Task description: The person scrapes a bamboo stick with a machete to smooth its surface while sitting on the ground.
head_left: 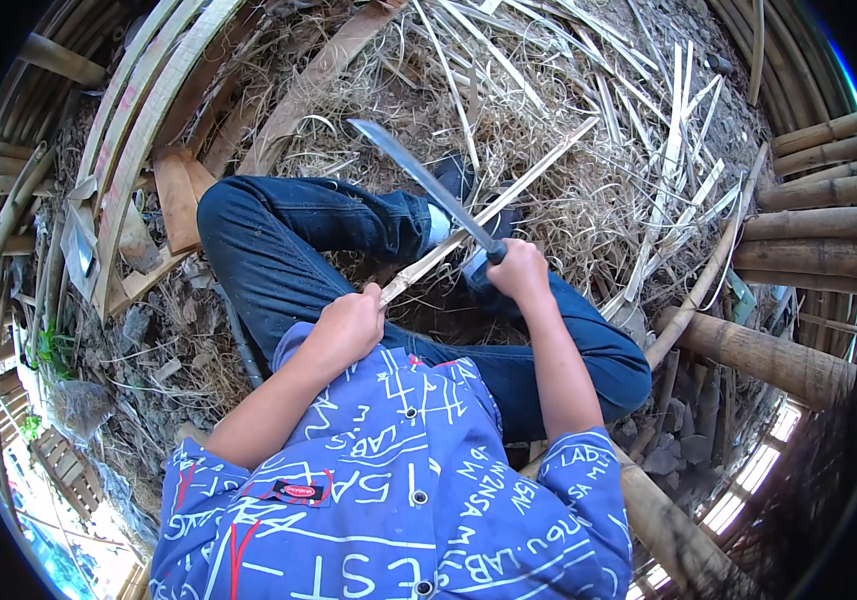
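Note:
Held near my lap is a long pale bamboo strip (538, 172), slanting away up to the right. My left hand (351, 325) is closed around its near end. In my right hand (519, 272) is the dark handle of a machete (420, 176), its long grey blade pointing up and to the left. The blade crosses the strip just ahead of my right hand; whether its edge touches the strip I cannot tell. Both hands are above my crossed legs in dark jeans (278, 235).
Curly bamboo shavings (558, 240) cover the ground ahead. Split bamboo strips (673, 150) lie scattered at the right. Long flat planks (138, 140) lean at the left, beside a brown wooden block (180, 195). Thick bamboo poles (768, 355) and a slatted bamboo wall (818, 225) stand at the right.

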Demonstrator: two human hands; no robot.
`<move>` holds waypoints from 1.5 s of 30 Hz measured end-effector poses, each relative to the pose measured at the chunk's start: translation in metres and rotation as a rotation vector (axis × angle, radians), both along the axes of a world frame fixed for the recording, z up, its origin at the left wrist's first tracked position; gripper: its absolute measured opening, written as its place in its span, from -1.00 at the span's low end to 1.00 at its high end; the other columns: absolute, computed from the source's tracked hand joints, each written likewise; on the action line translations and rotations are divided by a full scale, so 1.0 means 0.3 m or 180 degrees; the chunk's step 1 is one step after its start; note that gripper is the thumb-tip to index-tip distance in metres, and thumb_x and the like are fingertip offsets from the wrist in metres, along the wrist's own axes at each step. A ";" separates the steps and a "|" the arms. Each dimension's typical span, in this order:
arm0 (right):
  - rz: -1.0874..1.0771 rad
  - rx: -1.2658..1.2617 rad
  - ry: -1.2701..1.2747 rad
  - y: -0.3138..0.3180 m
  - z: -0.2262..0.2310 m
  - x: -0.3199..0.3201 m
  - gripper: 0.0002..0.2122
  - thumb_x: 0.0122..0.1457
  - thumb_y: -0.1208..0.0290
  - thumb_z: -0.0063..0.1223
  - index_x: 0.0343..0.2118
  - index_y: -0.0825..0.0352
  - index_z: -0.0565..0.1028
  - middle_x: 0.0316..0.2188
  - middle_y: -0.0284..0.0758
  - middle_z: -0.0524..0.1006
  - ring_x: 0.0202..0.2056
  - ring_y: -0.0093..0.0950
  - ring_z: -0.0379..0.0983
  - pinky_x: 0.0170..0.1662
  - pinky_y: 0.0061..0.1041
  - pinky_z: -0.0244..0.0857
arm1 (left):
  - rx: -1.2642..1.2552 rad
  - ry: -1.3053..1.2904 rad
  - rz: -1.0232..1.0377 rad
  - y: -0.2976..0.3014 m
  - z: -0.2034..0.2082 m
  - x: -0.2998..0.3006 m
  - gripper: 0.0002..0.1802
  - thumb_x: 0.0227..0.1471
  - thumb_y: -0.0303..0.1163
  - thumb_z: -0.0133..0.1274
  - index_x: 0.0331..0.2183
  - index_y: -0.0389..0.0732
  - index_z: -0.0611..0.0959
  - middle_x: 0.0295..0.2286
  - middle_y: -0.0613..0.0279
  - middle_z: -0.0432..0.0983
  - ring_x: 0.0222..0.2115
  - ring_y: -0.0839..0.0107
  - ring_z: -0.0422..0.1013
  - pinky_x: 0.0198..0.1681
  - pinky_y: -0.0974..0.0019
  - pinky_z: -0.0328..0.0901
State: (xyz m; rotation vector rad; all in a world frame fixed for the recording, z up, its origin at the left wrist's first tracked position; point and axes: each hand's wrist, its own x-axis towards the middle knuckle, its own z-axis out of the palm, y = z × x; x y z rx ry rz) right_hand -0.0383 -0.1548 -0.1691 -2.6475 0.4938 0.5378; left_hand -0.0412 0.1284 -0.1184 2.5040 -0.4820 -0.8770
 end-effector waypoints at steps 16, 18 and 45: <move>-0.1029 -0.0627 0.0284 -0.334 -0.133 0.090 -0.69 -0.13 0.35 0.07 -0.32 0.43 0.58 -0.28 0.03 0.58 -0.18 -0.06 0.53 -0.07 -0.20 0.39 | -0.0092 0.0314 0.0116 0.091 0.100 -0.049 -0.75 0.16 -0.33 -0.08 -0.38 -0.36 0.38 -0.58 -0.30 0.45 -0.46 -0.26 0.42 -0.39 -0.18 0.27; -0.0954 -0.0776 0.0162 -0.347 -0.105 0.099 -0.71 -0.12 0.35 0.07 -0.34 0.42 0.58 -0.30 0.03 0.58 -0.19 -0.06 0.53 -0.08 -0.20 0.40 | -0.0095 0.0385 0.0194 0.120 0.133 -0.064 -0.76 0.16 -0.34 -0.08 -0.38 -0.36 0.38 -0.57 -0.30 0.45 -0.46 -0.27 0.41 -0.39 -0.18 0.26; -0.1795 -0.0697 0.0541 -0.476 -0.157 0.187 -0.63 -0.03 0.22 0.09 -0.21 0.35 0.59 -0.16 -0.06 0.57 -0.08 -0.16 0.52 -0.04 -0.26 0.38 | 0.0621 0.0805 0.0158 0.290 0.490 -0.109 -0.77 0.13 -0.32 -0.04 -0.35 -0.32 0.39 -0.62 -0.26 0.44 -0.52 -0.23 0.42 -0.41 -0.15 0.29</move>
